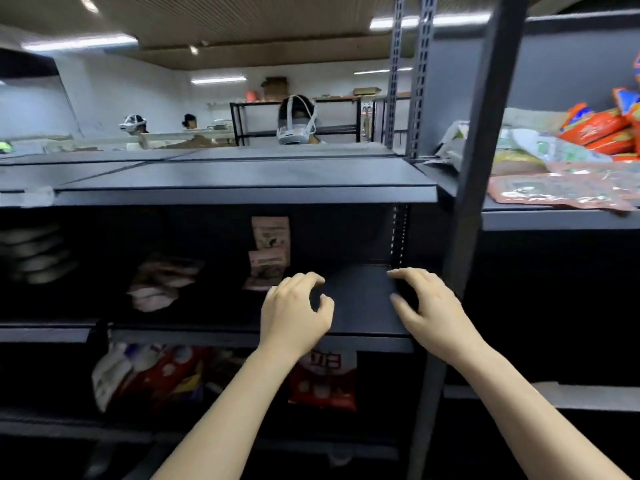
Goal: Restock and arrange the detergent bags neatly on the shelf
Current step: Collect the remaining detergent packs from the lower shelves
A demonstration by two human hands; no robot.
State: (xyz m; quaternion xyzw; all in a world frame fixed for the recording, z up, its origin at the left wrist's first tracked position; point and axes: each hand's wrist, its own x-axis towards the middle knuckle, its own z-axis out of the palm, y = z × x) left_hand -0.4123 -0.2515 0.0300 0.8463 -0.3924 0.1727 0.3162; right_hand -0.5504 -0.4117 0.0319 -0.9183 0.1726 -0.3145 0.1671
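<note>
Left hand: our left hand [294, 313] hovers over the front part of the middle shelf [363, 303], fingers loosely curled, thumb apart from them, nothing between them.
Right hand: our right hand [429, 306] is beside it to the right, over the same shelf board, fingers bent downward and holding nothing; we cannot tell whether the fingertips touch the board.
Between the hands: bare dark shelf board.
Just beyond the left hand: a small stack of pale pink bags [268, 268] stands at the back of the shelf, one upright above the others, the lower ones leaning; the print is too blurred to read.
Farther left of the hands: a loose heap of whitish pink bags [162, 282] lies on the same shelf, well apart from our hands.
Below the hands: a red bag [323, 379] with white lettering stands on the lower shelf, under our left wrist; left of it lies a tumbled pile of red and white bags [145, 372].
Right of the right hand: a dark metal post [481, 140] rises close by.
Up and right of the hands: orange, green and pink packets [568, 161] lie in a jumble on the next unit's shelf.
Above the hands: the flat top shelf [242, 178].
Far beyond: three people wearing headsets [298, 119] are behind the shelving.
</note>
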